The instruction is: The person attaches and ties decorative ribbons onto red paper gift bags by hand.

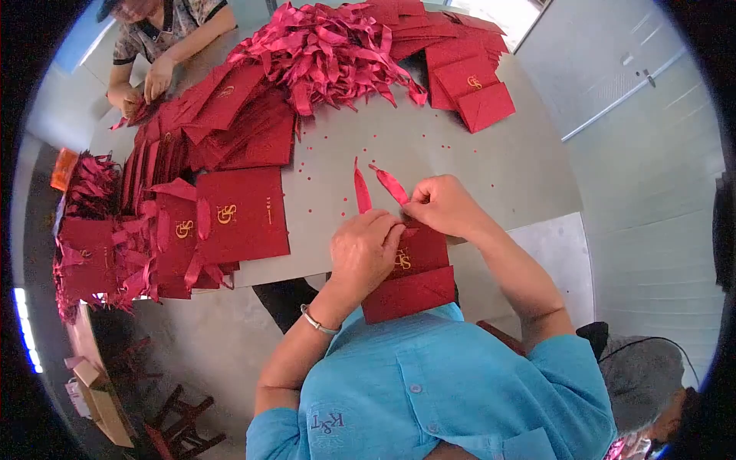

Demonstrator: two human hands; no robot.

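Observation:
A dark red paper bag (410, 295) with gold lettering lies at the table's front edge against the blue shirt. My left hand (366, 249) rests on the bag's upper left part, its fingers bent together; one ribbon end (361, 189) sticks up beyond them. At the bag's upper right, my right hand (448, 205) pinches the second pink ribbon end (391, 186) between thumb and forefinger. Both ribbon tips point away over the table. What lies under my left fingers is hidden.
On the grey table (330, 153) are a heap of pink ribbons (330, 50), stacked red bags (241, 215) at left and more bags (475, 88) at back right. Small red dots are scattered about. Another person (165, 54) works at back left. A stool (184, 422) stands below.

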